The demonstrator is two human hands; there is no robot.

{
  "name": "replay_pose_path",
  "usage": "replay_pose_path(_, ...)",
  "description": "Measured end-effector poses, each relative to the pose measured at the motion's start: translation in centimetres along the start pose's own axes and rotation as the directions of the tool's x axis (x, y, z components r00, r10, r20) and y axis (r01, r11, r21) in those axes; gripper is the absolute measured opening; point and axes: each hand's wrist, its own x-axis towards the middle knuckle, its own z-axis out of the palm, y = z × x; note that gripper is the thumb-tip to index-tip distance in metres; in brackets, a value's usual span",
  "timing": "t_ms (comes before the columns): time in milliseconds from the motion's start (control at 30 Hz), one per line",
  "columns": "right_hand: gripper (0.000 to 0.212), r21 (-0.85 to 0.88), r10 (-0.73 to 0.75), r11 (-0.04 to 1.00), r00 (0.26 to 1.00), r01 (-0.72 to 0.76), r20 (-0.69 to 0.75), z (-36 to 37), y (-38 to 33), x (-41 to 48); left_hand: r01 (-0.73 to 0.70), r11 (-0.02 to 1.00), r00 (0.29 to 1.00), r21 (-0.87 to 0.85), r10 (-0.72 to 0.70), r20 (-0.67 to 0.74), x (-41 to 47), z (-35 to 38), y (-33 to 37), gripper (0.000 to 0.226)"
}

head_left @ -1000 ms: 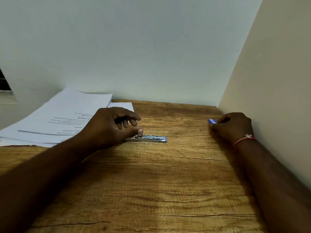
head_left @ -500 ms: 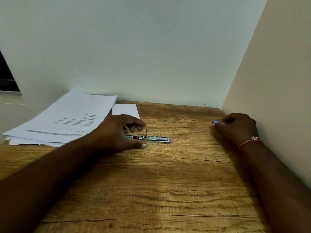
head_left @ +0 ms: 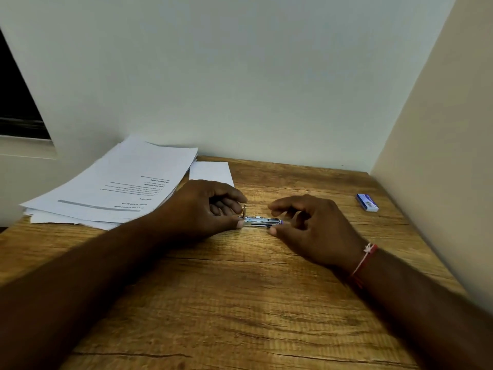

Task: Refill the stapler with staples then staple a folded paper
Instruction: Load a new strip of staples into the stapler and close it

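The stapler (head_left: 260, 220) was laid flat at the middle of the wooden table (head_left: 240, 303), pinched at its 9 o'clock end by the left hand (head_left: 206, 209). The right hand (head_left: 309, 225) was curled around its 3 o'clock tip (contact could not be confirmed). The staple box (head_left: 367, 202) was seen at 2 o'clock, the folded paper (head_left: 210, 170) at 11, beside a stack of papers (head_left: 112, 185).

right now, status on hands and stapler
Left hand pinning stapler at its left end. Right hand pinching its right end. Staple box lying apart, far right. Nothing in the way.
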Motion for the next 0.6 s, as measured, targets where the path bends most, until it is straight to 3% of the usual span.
replay_pose_path(267,0.02,-0.029,-0.062,0.998,0.998,0.062,-0.003,0.1,0.4,0.1,-0.058,0.997,0.988,0.054,0.065,-0.137,0.2,1.0,0.7,0.018)
replay_pose_path(600,0.019,-0.023,-0.136,0.99,0.991,0.136,0.019,0.5,0.8,0.4,-0.135,0.988,0.979,0.081,0.145,-0.14,0.1,1.7,0.8,0.019)
